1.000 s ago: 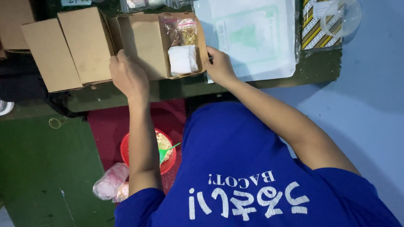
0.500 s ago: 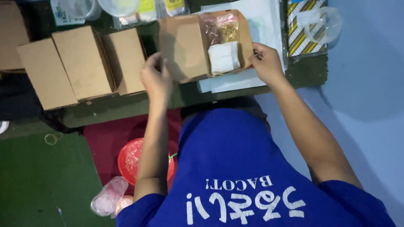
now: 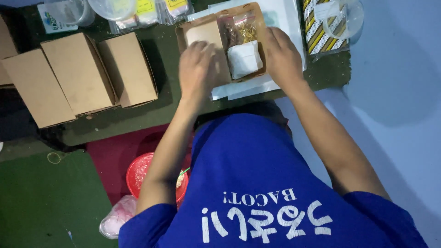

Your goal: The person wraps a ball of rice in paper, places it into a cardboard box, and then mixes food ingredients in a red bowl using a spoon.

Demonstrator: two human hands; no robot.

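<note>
Since the earlier frame I see the open box (image 3: 216, 46) has slid right and up onto the white sheets (image 3: 257, 87) at upper centre, and my left hand (image 3: 197, 69) has come off the closed boxes and onto it.

Going left to right: three closed boxes (image 3: 78, 73) sit in a row at upper left, well apart from the work. Below them, lower left, a red bowl (image 3: 140, 172) with food and a pink bag (image 3: 117, 218) lie near my left elbow. My left hand lies flat, fingers loosely together, on the box's lid flap at its left half. Inside the right half lie a white packet (image 3: 245, 59) and, above it, a clear snack bag (image 3: 243, 30). My right hand (image 3: 281, 57) cups the box's right wall, fingers curled against it.

To do this well, I judge I should keep the right hand steady on the wall while the left folds the flap squarely, keeping the packets below the rim.

At upper right a striped pack (image 3: 319, 32) and a clear cup (image 3: 344, 18) stand near the right hand; I would mind knocking them. Cups and sachets (image 3: 138, 11) crowd the top edge.
</note>
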